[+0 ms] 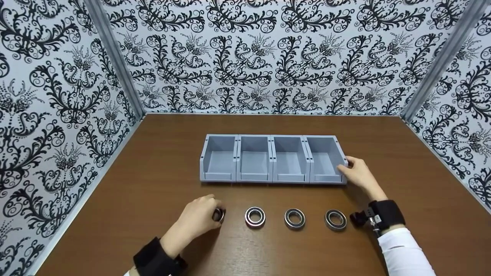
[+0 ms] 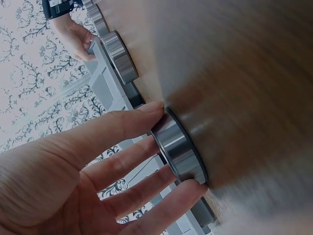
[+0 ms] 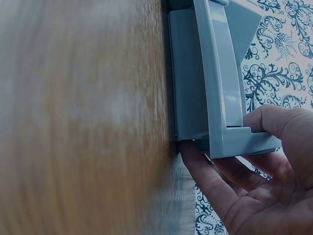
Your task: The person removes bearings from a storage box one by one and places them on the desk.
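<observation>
My left hand (image 1: 197, 217) holds a ball bearing (image 1: 219, 215) on the table. In the left wrist view, the thumb and fingers grip the steel outer ring (image 2: 178, 147) on opposite sides. Three more bearings lie flat to its right: one (image 1: 255, 224) by the left hand, a middle one (image 1: 294, 227) and a right one (image 1: 336, 228). At the right end of a row of grey bins, my right hand (image 1: 360, 174) grips the side wall of the last bin (image 1: 323, 163). The right wrist view shows the thumb over that wall (image 3: 244, 142) and fingers against its outside and bottom.
The joined open-front bins (image 1: 254, 177) stand in a row behind the bearings on the brown wooden table (image 1: 165, 153). Patterned panels (image 1: 253, 57) enclose the table at the back and both sides. A wrist camera (image 1: 358, 219) hangs beside the right bearing.
</observation>
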Available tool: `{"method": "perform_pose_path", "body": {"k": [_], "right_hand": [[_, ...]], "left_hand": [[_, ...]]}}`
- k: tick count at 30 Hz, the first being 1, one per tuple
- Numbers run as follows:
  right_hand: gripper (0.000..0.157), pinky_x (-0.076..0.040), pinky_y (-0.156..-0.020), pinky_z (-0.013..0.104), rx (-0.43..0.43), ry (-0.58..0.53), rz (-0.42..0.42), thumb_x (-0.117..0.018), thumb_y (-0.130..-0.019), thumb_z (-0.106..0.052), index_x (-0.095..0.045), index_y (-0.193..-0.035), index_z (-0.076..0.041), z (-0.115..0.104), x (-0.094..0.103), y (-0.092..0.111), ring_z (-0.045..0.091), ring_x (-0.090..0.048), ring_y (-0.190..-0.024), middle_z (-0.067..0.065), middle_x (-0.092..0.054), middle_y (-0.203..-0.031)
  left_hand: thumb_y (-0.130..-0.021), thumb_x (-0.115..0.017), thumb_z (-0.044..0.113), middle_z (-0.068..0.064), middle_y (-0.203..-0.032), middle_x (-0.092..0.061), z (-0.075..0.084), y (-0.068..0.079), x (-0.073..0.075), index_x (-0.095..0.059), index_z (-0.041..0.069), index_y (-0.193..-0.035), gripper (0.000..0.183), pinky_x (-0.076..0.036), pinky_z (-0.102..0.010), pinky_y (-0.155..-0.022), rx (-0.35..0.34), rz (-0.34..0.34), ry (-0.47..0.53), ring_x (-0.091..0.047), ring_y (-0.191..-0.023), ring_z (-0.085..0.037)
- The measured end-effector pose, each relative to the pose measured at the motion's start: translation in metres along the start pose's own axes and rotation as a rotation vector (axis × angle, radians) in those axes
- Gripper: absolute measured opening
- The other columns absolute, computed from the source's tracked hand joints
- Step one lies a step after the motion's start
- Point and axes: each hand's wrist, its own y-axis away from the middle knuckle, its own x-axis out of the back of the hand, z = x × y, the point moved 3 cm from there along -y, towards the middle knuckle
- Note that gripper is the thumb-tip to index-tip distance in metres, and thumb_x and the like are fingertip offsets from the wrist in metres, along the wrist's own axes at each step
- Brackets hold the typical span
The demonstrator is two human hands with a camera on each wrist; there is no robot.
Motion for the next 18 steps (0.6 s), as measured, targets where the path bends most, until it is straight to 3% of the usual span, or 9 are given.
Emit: {"method": "perform_pose_path", "body": {"k": [18], "right_hand": [[0.042,-0.046,-0.068,0.012,-0.001,0.022,0.014,-0.056,-0.093,-0.007,-0.057,-0.127,0.016,0.0009,0.0007,-0.0006,0.007,-0.059,-0.083,0.033,-0.066,-0.116]], "left_hand": [[-0.064,-0.091,0.014,-0.008,-0.090,-0.066,0.0013,-0.0002,0.0003,-0.072,0.011,-0.095,0.036,-0.056,-0.051,-0.064,0.048,-0.082,-0.027,-0.066,-0.081,-0.034]]}}
